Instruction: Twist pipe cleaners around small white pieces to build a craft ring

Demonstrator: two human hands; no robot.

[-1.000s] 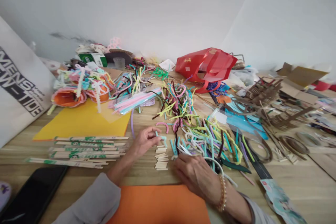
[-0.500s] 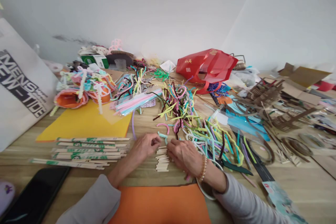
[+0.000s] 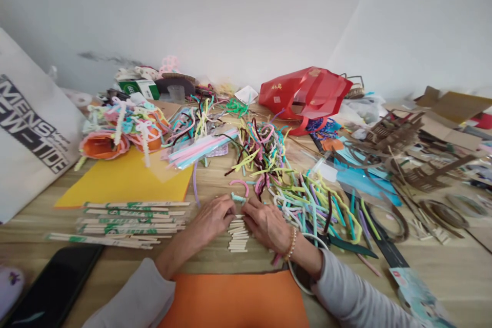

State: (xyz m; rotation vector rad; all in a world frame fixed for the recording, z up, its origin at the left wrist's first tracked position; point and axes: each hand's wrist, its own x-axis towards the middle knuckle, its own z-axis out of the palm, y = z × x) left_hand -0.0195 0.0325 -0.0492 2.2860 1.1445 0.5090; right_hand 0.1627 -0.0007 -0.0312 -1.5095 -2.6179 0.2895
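Observation:
A short column of cut wooden sticks (image 3: 238, 241) lies on the table between my hands. My left hand (image 3: 214, 218) is at its upper left, with thumb and fingertips pinched together. Across from it, my right hand (image 3: 267, 224), with a beaded bracelet at the wrist, rests against the column's upper right, fingers bent and closed. The fingertips are close together at the top of the column; whatever they hold there is too small to make out. Just beyond the fingertips lies a light-blue fuzzy pipe cleaner piece (image 3: 238, 198), with a curved pink pipe cleaner (image 3: 241, 184) behind it.
Paper-wrapped chopsticks (image 3: 130, 220) and a black phone (image 3: 54, 287) lie at left. An orange sheet (image 3: 238, 300) is in front of me. Tangled pipe cleaners (image 3: 319, 205), dark-handled scissors (image 3: 351, 246) and a white ring (image 3: 302, 277) crowd the right. A red bag (image 3: 284, 92) stands behind.
My left hand has shifted slightly, its thumb and fingers now more closed. My right hand has drawn a little toward the left, and the fingertips are nearer each other.

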